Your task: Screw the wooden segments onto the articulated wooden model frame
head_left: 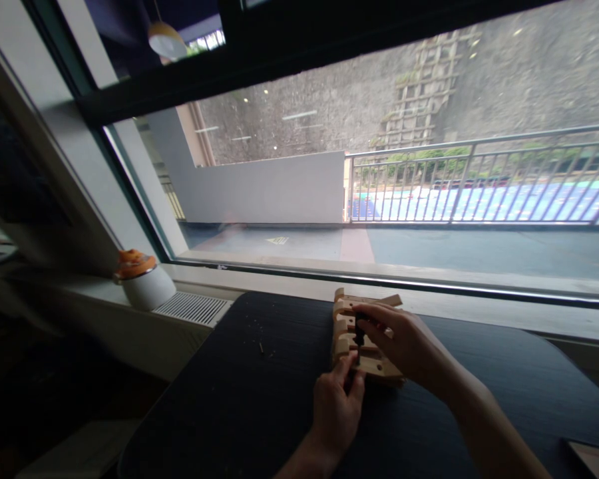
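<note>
A light wooden slatted piece [379, 366] with several holes lies on the dark table. My right hand [397, 336] is closed around the black handle of a screwdriver [360, 331], held upright with its tip down at the near slat. Beside that tip, my left hand [337, 399] has its fingers closed at the near left corner of the wooden piece. Whether a small part such as a screw sits under those fingertips is hidden. Off to the left, a small thin screw-like piece [261, 348] rests on the table among tiny crumbs.
The dark table [204, 412] has rounded corners and stands against a window sill [289, 283]. A white pot with an orange top [144, 283] sits on the sill beside a vent grille [192, 307]. A flat item [594, 459] lies at the lower right.
</note>
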`<state>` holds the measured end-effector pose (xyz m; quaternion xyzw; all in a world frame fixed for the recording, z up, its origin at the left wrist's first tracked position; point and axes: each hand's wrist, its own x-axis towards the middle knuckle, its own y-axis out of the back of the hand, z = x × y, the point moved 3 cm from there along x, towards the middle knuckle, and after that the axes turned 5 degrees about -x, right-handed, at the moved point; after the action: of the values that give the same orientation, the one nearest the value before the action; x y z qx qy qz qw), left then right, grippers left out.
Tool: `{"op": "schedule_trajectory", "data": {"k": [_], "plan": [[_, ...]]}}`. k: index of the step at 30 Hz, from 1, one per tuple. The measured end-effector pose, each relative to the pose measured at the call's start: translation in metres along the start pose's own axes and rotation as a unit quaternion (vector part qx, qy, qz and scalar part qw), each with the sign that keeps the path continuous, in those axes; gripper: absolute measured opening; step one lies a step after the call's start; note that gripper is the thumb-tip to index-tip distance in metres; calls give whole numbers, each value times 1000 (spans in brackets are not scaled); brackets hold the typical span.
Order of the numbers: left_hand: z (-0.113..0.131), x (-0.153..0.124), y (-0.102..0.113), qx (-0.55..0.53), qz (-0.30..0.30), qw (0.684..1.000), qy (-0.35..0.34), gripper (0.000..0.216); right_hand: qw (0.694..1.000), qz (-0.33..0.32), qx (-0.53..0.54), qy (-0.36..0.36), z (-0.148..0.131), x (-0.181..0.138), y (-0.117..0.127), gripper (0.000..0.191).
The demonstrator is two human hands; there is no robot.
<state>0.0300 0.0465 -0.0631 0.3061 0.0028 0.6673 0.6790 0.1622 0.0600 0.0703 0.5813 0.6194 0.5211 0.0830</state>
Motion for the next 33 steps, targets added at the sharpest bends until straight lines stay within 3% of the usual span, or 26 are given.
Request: {"op": "schedule_trajectory", "data": {"k": [13,18,24,33], "plan": [[3,0,1,-1,-1,1000,4,31,998,8,-28,-50,-1,0,-2,21],[1,-1,1,-13,-6,1000,1,32,1000,7,-4,-16,0,0,0,26],[-2,0,0,-12,-7,1000,11,32,998,-40,4,-40,5,-1,1,36],[-1,0,1,-12,-6,1000,5,32,999,-33,18,-29,11,-2,1,32]]}}
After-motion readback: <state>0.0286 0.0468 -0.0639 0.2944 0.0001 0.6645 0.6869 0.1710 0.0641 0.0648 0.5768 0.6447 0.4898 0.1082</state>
